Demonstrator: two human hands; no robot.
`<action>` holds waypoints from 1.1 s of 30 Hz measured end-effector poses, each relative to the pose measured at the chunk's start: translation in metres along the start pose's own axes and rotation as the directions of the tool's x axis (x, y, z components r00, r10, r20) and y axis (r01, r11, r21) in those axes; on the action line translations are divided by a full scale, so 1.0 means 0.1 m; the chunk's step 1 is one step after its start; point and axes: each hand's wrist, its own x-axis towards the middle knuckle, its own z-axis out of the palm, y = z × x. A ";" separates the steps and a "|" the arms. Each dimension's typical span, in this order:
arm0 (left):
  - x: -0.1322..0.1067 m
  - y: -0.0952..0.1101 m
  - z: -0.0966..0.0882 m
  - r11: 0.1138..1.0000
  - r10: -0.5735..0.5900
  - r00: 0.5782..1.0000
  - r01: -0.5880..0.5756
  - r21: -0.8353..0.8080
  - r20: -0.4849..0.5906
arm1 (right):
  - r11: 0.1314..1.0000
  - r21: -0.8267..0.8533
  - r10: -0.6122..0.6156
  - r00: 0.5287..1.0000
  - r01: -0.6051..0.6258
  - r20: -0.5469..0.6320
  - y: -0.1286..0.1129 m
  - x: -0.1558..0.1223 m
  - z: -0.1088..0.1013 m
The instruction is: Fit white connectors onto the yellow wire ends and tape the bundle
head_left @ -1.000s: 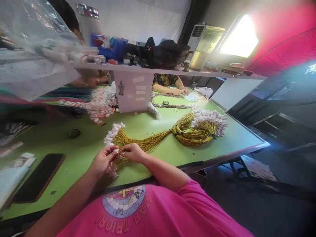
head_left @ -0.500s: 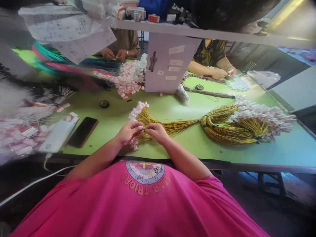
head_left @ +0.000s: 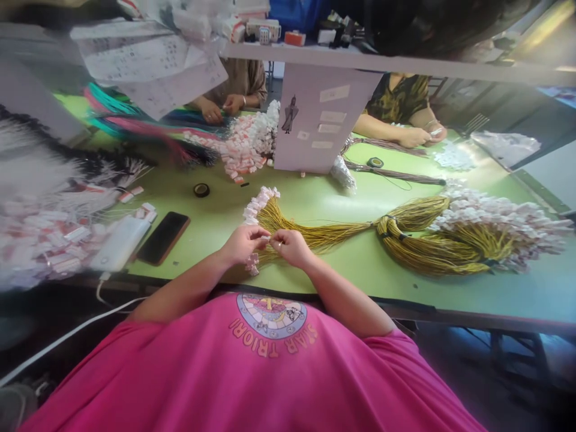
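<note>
Left hand (head_left: 243, 246) pinching white plug (head_left: 265, 238); right hand (head_left: 291, 248) pinching narrowly beside it, cannot tell on what. Plug sitting by yellow wires (head_left: 328, 234), above table (head_left: 220, 213). Probably handling plug end; next move calling for steady fingertips.

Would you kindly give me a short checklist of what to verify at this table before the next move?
1. Small white plastic connector pinched in the left hand: ok.
2. Right hand close beside the left, fingers near the connector: ok.
3. Wire seated in that connector: cannot tell, too small.
4. Long bundle of thin yellow wires resting on the green tabletop: ok.
5. Black rectangular phone with brown edge apart from both hands: ok.
6. Round black tape roll apart from the yellow wires: ok.
</note>
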 end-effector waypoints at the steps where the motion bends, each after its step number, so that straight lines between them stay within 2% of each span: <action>1: -0.01 0.01 0.00 0.999 0.021 1.000 -0.021 0.036 0.010 | 1.000 -0.009 -0.007 1.000 0.007 0.004 0.00 0.00 0.00; 8: 0.00 0.05 0.03 0.998 -0.016 0.997 0.020 0.052 -0.080 | 0.990 0.112 0.078 0.996 -0.083 0.049 0.01 0.01 0.00; 15: -0.01 0.15 0.01 0.991 -0.004 1.000 0.002 0.136 0.010 | 0.968 0.215 0.115 0.991 -0.127 0.069 -0.02 -0.02 0.01; 20: -0.02 0.10 -0.01 0.996 -0.042 0.998 0.039 0.080 0.038 | 0.975 0.180 0.122 0.991 -0.128 0.046 -0.02 -0.02 0.03; 27: -0.03 0.16 0.02 1.000 -0.009 0.999 0.009 -0.004 -0.035 | 0.969 0.213 0.129 0.992 -0.129 0.015 -0.07 -0.03 0.03; 30: -0.02 0.14 0.00 1.000 0.016 1.000 -0.016 -0.018 -0.005 | 0.951 0.250 0.170 0.983 -0.181 0.063 -0.10 -0.03 -0.01; 33: 0.00 0.07 -0.03 0.999 0.032 0.999 -0.033 -0.038 -0.029 | 0.930 0.292 0.200 0.974 -0.222 0.104 -0.09 -0.03 -0.01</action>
